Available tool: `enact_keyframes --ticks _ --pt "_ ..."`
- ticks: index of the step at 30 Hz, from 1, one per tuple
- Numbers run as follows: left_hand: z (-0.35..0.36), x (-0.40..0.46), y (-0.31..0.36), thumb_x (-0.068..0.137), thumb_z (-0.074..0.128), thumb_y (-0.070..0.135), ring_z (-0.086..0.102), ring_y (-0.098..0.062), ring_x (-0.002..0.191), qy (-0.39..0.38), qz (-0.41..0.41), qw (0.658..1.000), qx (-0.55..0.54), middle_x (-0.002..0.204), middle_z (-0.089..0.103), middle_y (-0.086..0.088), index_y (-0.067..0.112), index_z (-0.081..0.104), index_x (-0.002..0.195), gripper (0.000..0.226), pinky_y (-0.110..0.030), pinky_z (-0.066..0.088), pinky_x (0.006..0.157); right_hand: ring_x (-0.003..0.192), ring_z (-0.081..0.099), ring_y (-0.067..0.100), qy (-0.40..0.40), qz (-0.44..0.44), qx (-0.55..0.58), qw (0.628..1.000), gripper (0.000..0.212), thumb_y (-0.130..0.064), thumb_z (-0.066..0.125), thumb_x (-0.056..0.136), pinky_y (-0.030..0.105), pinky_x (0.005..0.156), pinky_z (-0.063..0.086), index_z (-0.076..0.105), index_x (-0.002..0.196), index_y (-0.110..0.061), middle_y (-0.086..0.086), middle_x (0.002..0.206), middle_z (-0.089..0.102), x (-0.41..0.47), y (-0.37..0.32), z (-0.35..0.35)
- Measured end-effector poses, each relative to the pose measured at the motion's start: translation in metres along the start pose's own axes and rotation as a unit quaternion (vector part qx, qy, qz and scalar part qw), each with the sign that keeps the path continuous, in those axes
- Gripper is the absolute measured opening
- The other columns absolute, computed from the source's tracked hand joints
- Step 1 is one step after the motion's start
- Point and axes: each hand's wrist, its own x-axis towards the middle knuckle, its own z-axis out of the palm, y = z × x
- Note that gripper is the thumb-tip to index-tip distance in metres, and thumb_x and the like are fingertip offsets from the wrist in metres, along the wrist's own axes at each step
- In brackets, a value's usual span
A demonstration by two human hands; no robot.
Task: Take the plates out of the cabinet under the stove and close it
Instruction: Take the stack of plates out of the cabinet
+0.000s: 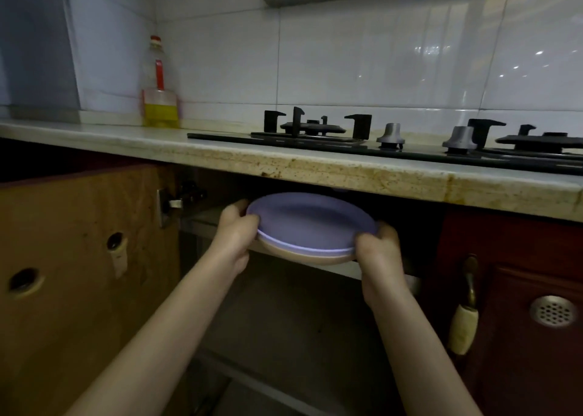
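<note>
Both hands clasp a small stack of plates (307,229) by opposite rims, the left hand (235,235) with its thumb over the near-left edge and the right hand (378,248) curled around the right edge, a lilac plate on top and a beige one beneath. The stack sits level in the open mouth of the cabinet (284,305), just under the stained countertop edge (347,171) and above a shelf. The cabinet door (79,257) stands swung open at left, the gas stove (394,139) lies on the counter above, and an oil bottle (160,96) stands by the tiled wall.
</note>
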Motion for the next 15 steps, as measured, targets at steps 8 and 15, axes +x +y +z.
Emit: enact_keyframes --ticks 8,15 --pt "-0.045 -0.037 -0.002 0.091 0.039 -0.007 0.058 -0.019 0.104 0.105 0.045 0.993 0.008 0.128 0.055 -0.01 0.006 0.035 0.142 0.053 -0.024 0.049 0.082 0.077 0.051 0.003 -0.136 -0.061 0.06 0.987 0.052 0.008 0.041 0.086 0.02 0.067 0.044 0.042 0.134 -0.013 -0.014 0.083 0.049 -0.034 0.012 0.02" --pt "-0.086 -0.054 0.008 0.093 0.041 -0.001 0.043 -0.019 0.127 0.156 0.034 0.987 0.024 0.146 0.04 -0.003 0.015 0.029 0.146 0.056 -0.027 0.049 0.085 0.094 0.059 0.007 -0.221 -0.049 0.061 0.972 0.051 0.009 0.047 0.083 0.018 0.067 0.051 0.047 0.119 -0.027 -0.013 0.096 0.06 -0.052 0.023 0.039"
